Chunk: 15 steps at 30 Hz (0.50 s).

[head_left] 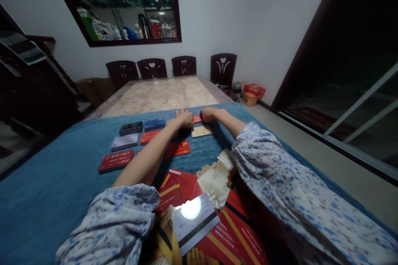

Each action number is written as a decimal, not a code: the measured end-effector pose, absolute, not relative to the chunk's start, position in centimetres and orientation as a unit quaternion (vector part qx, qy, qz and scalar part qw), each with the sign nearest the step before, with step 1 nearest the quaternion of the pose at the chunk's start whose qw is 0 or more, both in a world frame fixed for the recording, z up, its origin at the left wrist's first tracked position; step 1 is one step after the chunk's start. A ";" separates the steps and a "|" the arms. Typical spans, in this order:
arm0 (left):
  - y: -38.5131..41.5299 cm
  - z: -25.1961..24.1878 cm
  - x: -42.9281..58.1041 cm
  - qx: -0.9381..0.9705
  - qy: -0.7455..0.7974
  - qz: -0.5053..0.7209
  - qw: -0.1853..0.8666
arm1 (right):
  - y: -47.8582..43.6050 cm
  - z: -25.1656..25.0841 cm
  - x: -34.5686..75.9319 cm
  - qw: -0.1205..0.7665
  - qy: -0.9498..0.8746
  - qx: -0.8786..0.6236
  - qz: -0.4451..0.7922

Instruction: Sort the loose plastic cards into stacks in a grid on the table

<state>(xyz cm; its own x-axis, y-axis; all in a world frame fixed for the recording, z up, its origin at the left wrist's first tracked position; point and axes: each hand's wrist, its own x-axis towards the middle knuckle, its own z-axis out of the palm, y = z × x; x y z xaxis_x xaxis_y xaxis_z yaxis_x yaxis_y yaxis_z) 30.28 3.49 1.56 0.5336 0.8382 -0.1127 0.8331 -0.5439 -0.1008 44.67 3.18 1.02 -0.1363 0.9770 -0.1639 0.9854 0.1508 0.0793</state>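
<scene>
At the far end of the blue cloth, both my hands are at a small red card stack (pixel 197 119). My left hand (pixel 185 118) presses its left side with bent fingers, partly hidden by the hand itself. My right hand (pixel 209 114) is closed on its right edge. Just in front lies a cream-gold card stack (pixel 201 131). A red card stack with gold print (pixel 178 149) is nearer, partly behind my left forearm. Farther left sit a black stack (pixel 131 128), a blue stack (pixel 154 124), a silver-white stack (pixel 125 142) and a dark red stack (pixel 116 160).
A loose heap of red and gold cards (pixel 183 184) lies close to my body, with a silver card (pixel 195 222) on top reflecting light. Beyond the blue cloth (pixel 74 149) the patterned tabletop (pixel 155 95) shows. Dark chairs (pixel 223 68) stand along the far side.
</scene>
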 end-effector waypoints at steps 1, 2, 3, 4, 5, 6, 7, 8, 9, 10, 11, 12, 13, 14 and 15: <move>3.6 1.5 30.4 -0.875 -0.478 0.076 0.017 | 3.4 0.9 44.6 0.091 0.752 0.652 -0.026; 3.7 1.4 30.4 -0.875 -0.478 0.077 0.017 | 3.5 0.9 44.5 0.094 0.751 0.654 -0.027; 3.7 1.4 30.5 -0.874 -0.479 0.078 0.017 | 3.6 0.8 44.4 0.096 0.749 0.655 -0.028; 3.8 1.3 30.5 -0.874 -0.480 0.080 0.017 | 3.7 0.8 44.3 0.098 0.748 0.656 -0.029; 3.8 1.3 30.6 -0.873 -0.481 0.080 0.018 | 3.8 0.8 44.3 0.099 0.747 0.657 -0.029; 3.8 1.2 30.6 -0.873 -0.481 0.081 0.018 | 3.8 0.7 44.2 0.099 0.747 0.657 -0.028; 3.8 1.2 30.6 -0.872 -0.482 0.082 0.019 | 3.8 0.8 44.2 0.099 0.748 0.656 -0.027; 3.8 1.2 30.6 -0.871 -0.483 0.082 0.021 | 3.7 0.8 44.2 0.098 0.749 0.655 -0.027; 3.7 1.3 30.6 -0.871 -0.483 0.082 0.022 | 3.6 0.8 44.3 0.098 0.750 0.654 -0.026; 3.7 1.3 30.5 -0.872 -0.483 0.083 0.023 | 3.5 0.8 44.4 0.096 0.752 0.652 -0.025; 3.6 1.3 30.5 -0.872 -0.482 0.083 0.023 | 3.4 0.8 44.5 0.095 0.754 0.650 -0.024; 3.5 1.4 30.4 -0.873 -0.480 0.084 0.024 | 3.3 0.8 44.6 0.094 0.756 0.648 -0.023; 3.4 1.4 30.4 -0.874 -0.479 0.084 0.024 | 3.2 0.8 44.7 0.092 0.758 0.646 -0.021; 3.4 1.5 30.3 -0.874 -0.477 0.085 0.023 | 3.1 0.8 44.8 0.089 0.759 0.645 -0.020; 3.3 1.6 30.3 -0.875 -0.476 0.085 0.024 | 3.0 0.9 45.0 0.087 0.760 0.644 -0.019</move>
